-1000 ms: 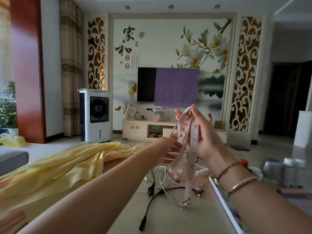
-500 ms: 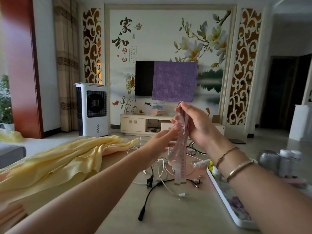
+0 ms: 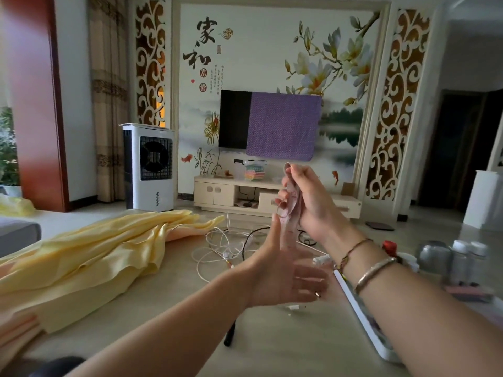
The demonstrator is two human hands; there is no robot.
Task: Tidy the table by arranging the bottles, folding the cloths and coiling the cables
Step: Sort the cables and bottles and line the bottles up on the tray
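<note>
My right hand [image 3: 313,205] holds a folded pink measuring tape [image 3: 289,213] upright above the table, fingers curled round its upper part. Lower down, my left hand [image 3: 283,273] is spread with straight fingers, its thumb up against the tape's hanging end. A tangle of white and black cables [image 3: 231,246] lies on the table behind the hands. A crumpled yellow cloth [image 3: 95,254] covers the table's left side. Several bottles [image 3: 462,259] and a metal jar stand at the right, partly hidden by my right arm.
A white tray [image 3: 362,319] lies under my right forearm. A black plug end [image 3: 229,336] rests on the table near the front. Beyond the table are a white air cooler [image 3: 149,167], a TV cabinet and a wall TV half covered by purple cloth.
The tape's hanging end has been gathered shorter in my right hand. My left hand let go of it, dropped lower and spread its fingers. The camera tilted down slightly.
</note>
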